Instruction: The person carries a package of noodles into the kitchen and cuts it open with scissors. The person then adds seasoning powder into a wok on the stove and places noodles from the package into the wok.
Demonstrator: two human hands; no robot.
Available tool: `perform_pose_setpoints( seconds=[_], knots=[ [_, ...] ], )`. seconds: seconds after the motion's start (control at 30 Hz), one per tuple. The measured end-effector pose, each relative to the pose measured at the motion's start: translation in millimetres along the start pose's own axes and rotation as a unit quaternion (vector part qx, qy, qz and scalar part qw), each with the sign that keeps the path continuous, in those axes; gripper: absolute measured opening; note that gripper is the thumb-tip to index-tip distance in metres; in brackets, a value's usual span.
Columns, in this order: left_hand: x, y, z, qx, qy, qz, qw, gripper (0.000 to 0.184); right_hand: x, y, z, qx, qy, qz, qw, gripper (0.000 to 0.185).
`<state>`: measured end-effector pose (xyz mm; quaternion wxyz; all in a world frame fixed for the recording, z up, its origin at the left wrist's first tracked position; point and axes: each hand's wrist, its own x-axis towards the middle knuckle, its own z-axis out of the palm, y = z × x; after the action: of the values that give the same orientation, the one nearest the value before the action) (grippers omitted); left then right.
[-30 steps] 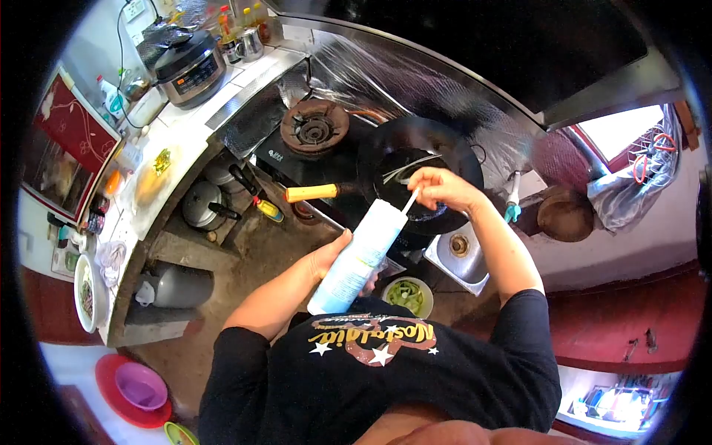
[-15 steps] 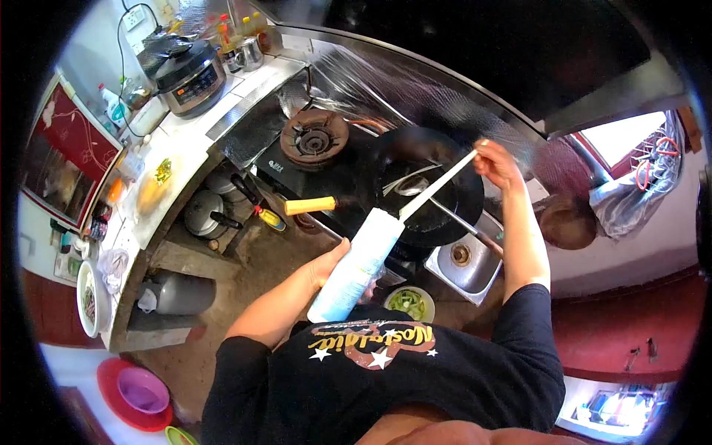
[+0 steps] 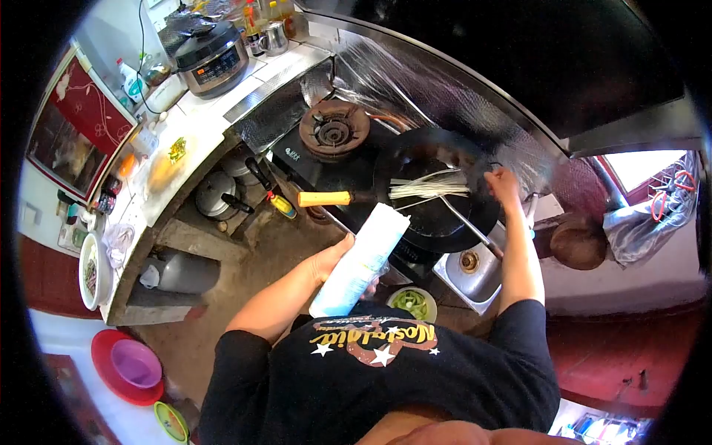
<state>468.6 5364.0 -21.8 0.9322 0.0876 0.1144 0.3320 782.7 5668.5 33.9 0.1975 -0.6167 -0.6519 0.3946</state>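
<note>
My left hand [image 3: 334, 261] is wrapped round a tilted white and light-blue package [image 3: 362, 261]. Its upper end points at the black wok [image 3: 437, 226] on the stove. Thin pale noodle sticks [image 3: 429, 185] lie in a loose bundle across the wok. A metal ladle [image 3: 467, 221] rests in it, with its handle over the near right rim. My right hand [image 3: 504, 185] is closed above the wok's right edge, just right of the sticks, with nothing seen in its fingers. The wok's yellow handle [image 3: 324, 199] points left.
A second burner [image 3: 334, 133] sits left of the wok. To the right is a small metal sink [image 3: 471, 271]. A bowl of green vegetables [image 3: 412, 302] stands below the wok. The left counter holds a rice cooker [image 3: 211, 63], bottles and a white bowl [image 3: 94, 271].
The pale sticks have gone from my right hand and the package mouth into the wok, where they lie spread. My right hand has come down a little. The view has shifted slightly.
</note>
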Motion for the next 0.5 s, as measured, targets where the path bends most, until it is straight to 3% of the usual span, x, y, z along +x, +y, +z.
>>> perform_pose_setpoints(
  seconds=[0.03, 0.1, 0.17, 0.23, 0.5],
  knots=[
    [1.2, -0.9, -1.3, -0.004, -0.002, -0.006, 1.0, 0.092, -21.7, -20.7, 8.0, 0.02, -0.014, -0.065, 0.998, 0.024],
    [5.4, -0.3, -2.2, -0.008, -0.008, -0.01, 1.0, 0.092, -78.0, -66.4, 28.2, 0.076, -0.193, -0.134, 0.969, 0.022],
    [11.0, 0.5, -1.3, -0.013, -0.013, -0.015, 1.0, 0.092, -117.5, -88.9, 52.0, 0.112, -0.288, -0.181, 0.934, 0.021],
    [13.8, 2.1, 2.3, -0.005, -0.006, -0.022, 1.0, 0.093, -129.9, -90.3, 67.1, 0.082, -0.29, -0.312, 0.901, 0.021],
    [19.0, -3.7, 3.6, -0.021, -0.01, -0.054, 0.998, 0.092, -145.3, -99.4, 71.5, 0.059, -0.305, -0.271, 0.911, 0.016]
  ],
)
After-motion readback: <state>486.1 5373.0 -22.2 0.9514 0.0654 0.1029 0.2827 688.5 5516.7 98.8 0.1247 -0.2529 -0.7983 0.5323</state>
